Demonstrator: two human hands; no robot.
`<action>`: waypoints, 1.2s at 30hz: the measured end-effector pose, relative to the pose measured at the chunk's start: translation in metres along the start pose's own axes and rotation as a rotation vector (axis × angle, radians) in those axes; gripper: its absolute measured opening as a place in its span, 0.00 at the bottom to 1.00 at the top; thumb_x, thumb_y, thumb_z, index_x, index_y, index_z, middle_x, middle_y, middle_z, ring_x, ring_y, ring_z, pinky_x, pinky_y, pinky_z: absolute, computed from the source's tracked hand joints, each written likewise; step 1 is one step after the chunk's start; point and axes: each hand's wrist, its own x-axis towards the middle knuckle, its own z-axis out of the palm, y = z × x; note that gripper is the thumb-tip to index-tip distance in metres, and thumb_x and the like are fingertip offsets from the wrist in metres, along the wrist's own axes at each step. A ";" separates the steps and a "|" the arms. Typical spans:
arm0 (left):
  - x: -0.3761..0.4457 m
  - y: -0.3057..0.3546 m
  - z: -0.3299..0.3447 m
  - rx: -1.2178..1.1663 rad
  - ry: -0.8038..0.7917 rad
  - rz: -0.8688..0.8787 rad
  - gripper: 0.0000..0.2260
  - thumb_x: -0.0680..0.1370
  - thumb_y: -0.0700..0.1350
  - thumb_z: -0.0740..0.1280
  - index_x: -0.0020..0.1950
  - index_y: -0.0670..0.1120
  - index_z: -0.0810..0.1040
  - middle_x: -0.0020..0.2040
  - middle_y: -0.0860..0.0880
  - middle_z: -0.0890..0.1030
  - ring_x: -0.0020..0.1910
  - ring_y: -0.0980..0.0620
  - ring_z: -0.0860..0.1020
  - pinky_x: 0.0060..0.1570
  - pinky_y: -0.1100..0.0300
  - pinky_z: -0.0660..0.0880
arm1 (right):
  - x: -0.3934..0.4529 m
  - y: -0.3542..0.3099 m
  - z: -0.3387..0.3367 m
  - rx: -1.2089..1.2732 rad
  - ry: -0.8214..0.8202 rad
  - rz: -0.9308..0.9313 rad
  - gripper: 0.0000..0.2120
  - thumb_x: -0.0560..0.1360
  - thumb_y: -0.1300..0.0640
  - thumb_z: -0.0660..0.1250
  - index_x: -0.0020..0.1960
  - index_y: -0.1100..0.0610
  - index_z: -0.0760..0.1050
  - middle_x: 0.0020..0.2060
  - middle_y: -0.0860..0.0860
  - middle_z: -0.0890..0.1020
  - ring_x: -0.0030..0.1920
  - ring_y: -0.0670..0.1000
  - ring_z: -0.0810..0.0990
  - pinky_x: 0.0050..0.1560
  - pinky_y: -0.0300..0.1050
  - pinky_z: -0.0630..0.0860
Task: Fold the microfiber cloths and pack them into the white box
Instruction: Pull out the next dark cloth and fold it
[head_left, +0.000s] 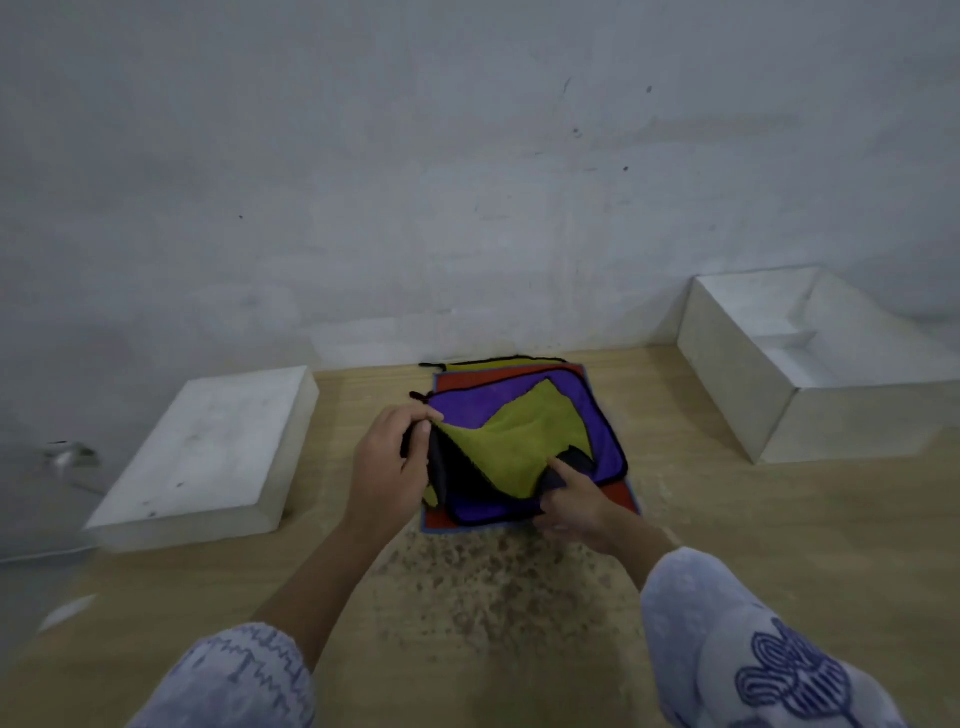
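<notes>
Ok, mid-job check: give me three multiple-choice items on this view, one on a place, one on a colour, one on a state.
1. The open white box sits:
A. far right
B. far left
C. on the cloths

2. The cloth directly under the yellow-green cloth is:
A. white
B. purple
C. pink

3. The left hand is:
A. flat on the table
B. pinching the yellow-green cloth's corner
C. inside the box

Answers: 1 A, it stands at the table's right, by the wall. 2 B, the purple cloth shows around it. 3 B, its fingers close on the lifted corner.
</notes>
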 end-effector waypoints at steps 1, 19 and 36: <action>-0.005 0.001 -0.004 0.003 0.004 -0.001 0.09 0.76 0.43 0.57 0.48 0.50 0.76 0.45 0.60 0.75 0.44 0.57 0.76 0.43 0.47 0.78 | -0.001 0.002 -0.001 -0.051 0.002 -0.034 0.29 0.76 0.72 0.57 0.74 0.58 0.55 0.66 0.67 0.69 0.46 0.58 0.75 0.42 0.50 0.76; -0.020 0.004 -0.022 0.084 -0.066 -0.043 0.11 0.76 0.43 0.57 0.50 0.44 0.78 0.44 0.56 0.76 0.45 0.65 0.74 0.44 0.48 0.78 | 0.017 0.013 0.000 -1.179 -0.020 -0.236 0.29 0.74 0.70 0.59 0.72 0.59 0.57 0.76 0.52 0.50 0.72 0.62 0.56 0.69 0.54 0.64; 0.025 -0.019 -0.019 0.132 0.012 -0.114 0.09 0.78 0.37 0.59 0.50 0.43 0.78 0.45 0.52 0.76 0.45 0.49 0.77 0.48 0.45 0.77 | 0.032 -0.045 -0.023 -0.509 0.575 -0.535 0.08 0.73 0.66 0.59 0.49 0.61 0.74 0.45 0.63 0.81 0.44 0.64 0.80 0.47 0.53 0.77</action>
